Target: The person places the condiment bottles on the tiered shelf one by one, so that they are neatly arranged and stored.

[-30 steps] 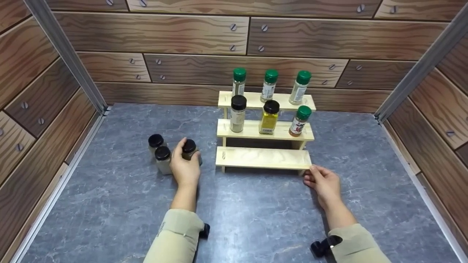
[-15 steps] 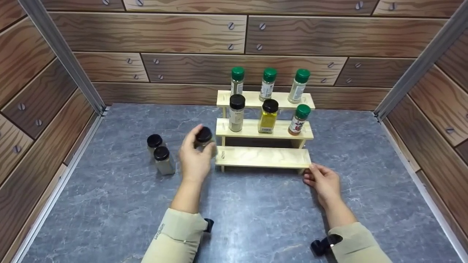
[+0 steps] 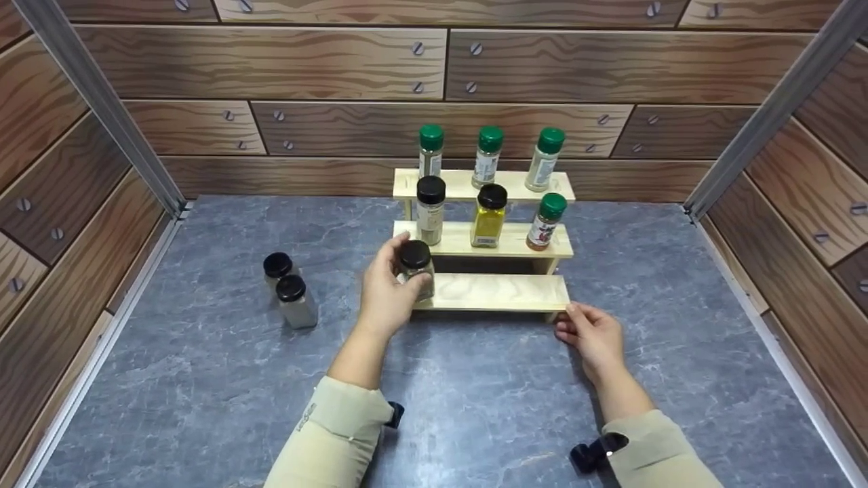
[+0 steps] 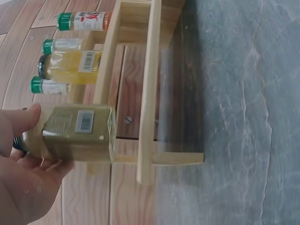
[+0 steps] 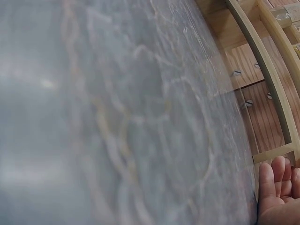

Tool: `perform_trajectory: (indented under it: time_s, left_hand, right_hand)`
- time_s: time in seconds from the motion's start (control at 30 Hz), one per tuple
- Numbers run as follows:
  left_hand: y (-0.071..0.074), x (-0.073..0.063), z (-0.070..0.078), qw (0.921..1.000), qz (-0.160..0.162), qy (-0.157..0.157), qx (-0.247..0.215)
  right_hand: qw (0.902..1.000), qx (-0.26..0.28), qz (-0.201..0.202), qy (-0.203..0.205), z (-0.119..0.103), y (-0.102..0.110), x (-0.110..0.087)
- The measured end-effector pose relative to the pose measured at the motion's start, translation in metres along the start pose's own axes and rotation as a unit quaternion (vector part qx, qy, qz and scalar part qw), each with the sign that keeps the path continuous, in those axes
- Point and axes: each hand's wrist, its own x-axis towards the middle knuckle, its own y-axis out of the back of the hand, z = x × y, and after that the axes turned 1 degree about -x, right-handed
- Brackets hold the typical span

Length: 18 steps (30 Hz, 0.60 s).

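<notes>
Our left hand (image 3: 388,298) grips the upright jar (image 3: 415,255) above the left end of the bottom shelf (image 3: 502,291) our right hand (image 3: 598,337) pinches.

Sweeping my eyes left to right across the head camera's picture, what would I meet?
Pair of black-capped jars, left grip with the jar it holds, yellow jar on the middle shelf, green-capped jar beside it, right grip at the end of the lowest shelf.
</notes>
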Motion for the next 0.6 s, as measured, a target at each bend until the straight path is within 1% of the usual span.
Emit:
perform_trajectory:
  time_s: [0.07, 0.17, 0.37, 0.47, 0.6]
  left_hand:
    - [-0.002, 0.002, -0.002, 0.9997, -0.019, 0.008, -0.010]
    - [-0.005, 0.004, -0.006, 0.9989, -0.042, 0.011, -0.016]
    - [-0.008, 0.009, -0.013, 0.9975, -0.066, 0.002, -0.024]
    - [-0.007, 0.012, -0.016, 0.9967, -0.076, 0.005, -0.026]
    - [-0.006, 0.016, -0.018, 0.9947, -0.100, 0.016, -0.019]
  right_hand:
    - [1.0000, 0.004, -0.002, -0.003, -0.001, 0.000, -0.001]
    - [0.9999, 0.010, -0.001, -0.005, -0.001, 0.000, -0.002]
    - [0.9999, 0.010, 0.002, -0.008, -0.002, -0.001, -0.002]
    - [0.9999, 0.009, 0.002, -0.008, -0.001, -0.001, -0.002]
    - [0.9999, 0.008, 0.003, -0.006, -0.001, 0.000, -0.002]
